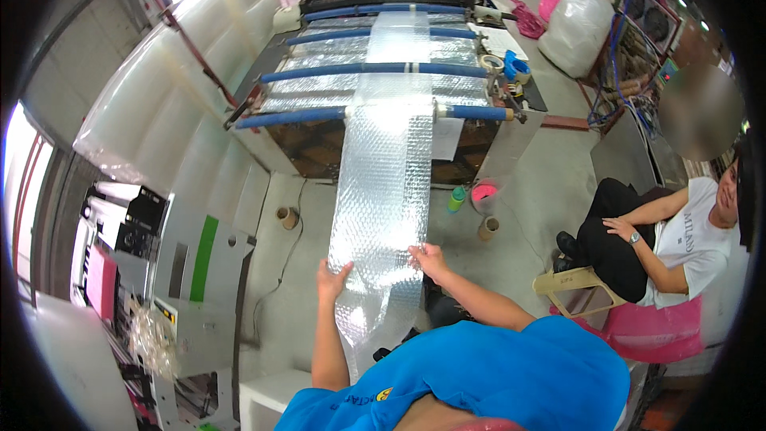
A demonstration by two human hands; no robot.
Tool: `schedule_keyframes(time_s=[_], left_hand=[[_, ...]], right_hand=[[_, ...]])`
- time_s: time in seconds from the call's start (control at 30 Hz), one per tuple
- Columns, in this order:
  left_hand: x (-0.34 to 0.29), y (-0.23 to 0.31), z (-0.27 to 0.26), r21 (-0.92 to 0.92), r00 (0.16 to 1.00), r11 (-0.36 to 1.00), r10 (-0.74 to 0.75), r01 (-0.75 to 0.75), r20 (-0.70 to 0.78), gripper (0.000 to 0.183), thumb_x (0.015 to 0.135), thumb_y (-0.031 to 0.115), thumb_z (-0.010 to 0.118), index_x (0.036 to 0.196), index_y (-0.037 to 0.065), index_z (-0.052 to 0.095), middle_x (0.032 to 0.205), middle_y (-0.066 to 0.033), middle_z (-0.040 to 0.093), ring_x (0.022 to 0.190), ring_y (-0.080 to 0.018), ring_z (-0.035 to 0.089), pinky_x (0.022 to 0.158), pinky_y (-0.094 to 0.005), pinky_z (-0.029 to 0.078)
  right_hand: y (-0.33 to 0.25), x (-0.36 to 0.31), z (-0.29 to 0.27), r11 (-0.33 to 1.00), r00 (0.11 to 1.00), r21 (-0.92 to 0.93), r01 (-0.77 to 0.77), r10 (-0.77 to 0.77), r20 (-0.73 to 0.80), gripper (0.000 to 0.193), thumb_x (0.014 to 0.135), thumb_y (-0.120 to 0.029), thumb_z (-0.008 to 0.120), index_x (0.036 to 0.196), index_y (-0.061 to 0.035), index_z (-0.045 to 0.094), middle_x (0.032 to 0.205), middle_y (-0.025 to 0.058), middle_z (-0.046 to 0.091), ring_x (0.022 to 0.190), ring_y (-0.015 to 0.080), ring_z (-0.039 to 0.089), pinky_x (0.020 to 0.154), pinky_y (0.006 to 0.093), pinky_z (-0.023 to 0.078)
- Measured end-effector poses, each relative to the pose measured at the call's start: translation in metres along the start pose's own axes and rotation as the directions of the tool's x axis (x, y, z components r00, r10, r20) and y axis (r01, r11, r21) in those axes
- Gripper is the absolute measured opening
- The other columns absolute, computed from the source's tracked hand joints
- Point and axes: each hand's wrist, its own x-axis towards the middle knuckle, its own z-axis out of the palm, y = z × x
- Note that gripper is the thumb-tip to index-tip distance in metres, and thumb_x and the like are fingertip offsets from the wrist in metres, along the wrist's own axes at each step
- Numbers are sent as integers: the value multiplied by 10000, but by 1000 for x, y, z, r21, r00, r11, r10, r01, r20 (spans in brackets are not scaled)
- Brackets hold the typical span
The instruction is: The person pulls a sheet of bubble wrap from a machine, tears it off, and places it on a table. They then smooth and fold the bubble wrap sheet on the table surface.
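Note:
A long strip of silvery bubble wrap [379, 183] runs from the roller machine down toward my body, its near end hanging in front of my blue shirt. At the strip's left edge, my left hand [332, 279] grips the film, its thumb lying on top. Slightly higher, my right hand [431, 262] pinches the right edge between thumb and fingers. The stretch between my hands is lightly creased and reflects bright light. Beyond them, the strip passes over a blue roller [303, 117] at the front of the machine. The fingers beneath the film are hidden.
Tape rolls [517, 70] sit on the machine's right side. Below stand a green bottle [456, 199], a pink-topped bucket [483, 196] and cardboard cores [489, 229]. A co-worker in a white shirt [692, 247] sits at right beside a stool [578, 287]. Large wrapped rolls [183, 56] line the left.

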Motion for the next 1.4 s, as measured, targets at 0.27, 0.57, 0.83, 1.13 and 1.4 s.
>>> schedule_keyframes(time_s=[0.27,0.57,0.83,1.13,1.4], left_hand=[[-14,31,-27,-107,999,994,3,-8,-43,474,653,316,666,910,-38,482,825,-149,579,759,-221,553,675,-309,422],[-3,-15,4,-38,989,995,-91,95,116,459,672,297,656,930,-50,503,854,-150,575,791,-204,543,712,-307,421],[23,-65,32,-52,957,979,-182,198,224,558,663,339,659,1021,-49,478,936,-150,560,858,-217,528,768,-317,405],[43,-85,57,12,968,993,-114,115,224,528,695,343,628,1009,-51,472,935,-164,546,850,-241,520,769,-346,389],[63,-118,79,28,951,997,-82,77,297,421,750,282,578,1001,-40,477,879,-135,560,790,-212,521,723,-339,404]], right_hand=[[-59,-39,5,983,1000,186,10,-13,12,228,789,-271,536,728,-52,512,581,-8,479,503,63,439,442,202,357],[-8,-12,-3,998,998,-8,58,-58,-32,223,755,-222,578,733,-1,557,647,13,541,569,69,473,516,220,381],[18,17,-22,986,994,-153,-69,81,73,253,705,-247,632,691,3,597,595,34,570,508,75,497,459,236,401],[45,56,-30,896,989,-442,50,18,148,343,634,-365,654,701,-32,612,632,89,591,590,148,544,563,304,427],[64,74,-35,862,966,-497,-104,206,154,355,617,-378,656,704,-36,615,651,100,593,603,184,554,566,319,428]])
